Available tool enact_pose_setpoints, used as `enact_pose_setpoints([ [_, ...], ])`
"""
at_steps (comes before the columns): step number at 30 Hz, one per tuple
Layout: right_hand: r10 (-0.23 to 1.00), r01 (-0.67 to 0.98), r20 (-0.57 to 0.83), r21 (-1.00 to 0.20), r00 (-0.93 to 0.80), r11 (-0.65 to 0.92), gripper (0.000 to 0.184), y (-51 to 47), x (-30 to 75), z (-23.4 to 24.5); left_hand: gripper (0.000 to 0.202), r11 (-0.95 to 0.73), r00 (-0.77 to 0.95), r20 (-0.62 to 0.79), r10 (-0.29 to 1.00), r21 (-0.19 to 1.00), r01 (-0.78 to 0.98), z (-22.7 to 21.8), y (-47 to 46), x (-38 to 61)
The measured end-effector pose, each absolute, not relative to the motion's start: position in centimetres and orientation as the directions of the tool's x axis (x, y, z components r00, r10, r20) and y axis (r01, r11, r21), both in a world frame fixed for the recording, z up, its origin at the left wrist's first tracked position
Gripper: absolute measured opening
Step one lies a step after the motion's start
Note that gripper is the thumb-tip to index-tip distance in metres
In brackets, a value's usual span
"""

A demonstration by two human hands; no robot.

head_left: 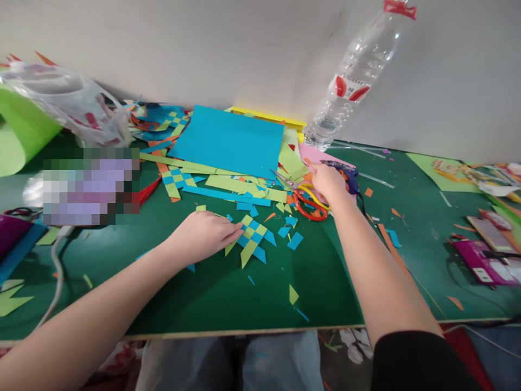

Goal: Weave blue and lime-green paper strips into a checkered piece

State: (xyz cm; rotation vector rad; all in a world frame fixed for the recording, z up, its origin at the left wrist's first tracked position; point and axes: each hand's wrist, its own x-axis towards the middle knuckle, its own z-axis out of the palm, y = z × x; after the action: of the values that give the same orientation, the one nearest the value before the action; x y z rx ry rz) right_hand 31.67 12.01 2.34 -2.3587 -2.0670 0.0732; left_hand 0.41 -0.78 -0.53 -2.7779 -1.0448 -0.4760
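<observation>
My left hand [205,233] lies on the green table [211,293], its fingers pressed on the edge of a small woven piece of blue and light-green paper strips [253,237]. My right hand [330,183] reaches farther back, fingers curled over a dark blue tool [349,176] lying on pink paper; whether it grips the tool is unclear. Scissors with red and yellow handles [308,202] lie just left of that hand, blades pointing left.
A large blue sheet [230,141] lies at the back by the wall, among paper strips and scraps. A clear plastic bottle [352,76] leans at the back right. A plastic bag [69,100] and green tub [20,136] sit left. Cards and packets lie right.
</observation>
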Motion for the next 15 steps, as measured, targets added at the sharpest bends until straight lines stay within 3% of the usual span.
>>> enact_pose_setpoints([
  [7,0.983,0.986,-0.072,0.033,0.166,-0.164,0.037,13.8,31.3,1.6,0.052,-0.749,0.713,0.324,0.622,-0.02,0.662,-0.4,-0.9,0.5],
  [15,0.989,0.987,0.031,0.066,0.145,-0.147,0.037,13.3,31.1,1.4,0.048,-0.743,0.707,0.289,0.646,0.024,0.669,-0.4,-0.8,0.3],
])
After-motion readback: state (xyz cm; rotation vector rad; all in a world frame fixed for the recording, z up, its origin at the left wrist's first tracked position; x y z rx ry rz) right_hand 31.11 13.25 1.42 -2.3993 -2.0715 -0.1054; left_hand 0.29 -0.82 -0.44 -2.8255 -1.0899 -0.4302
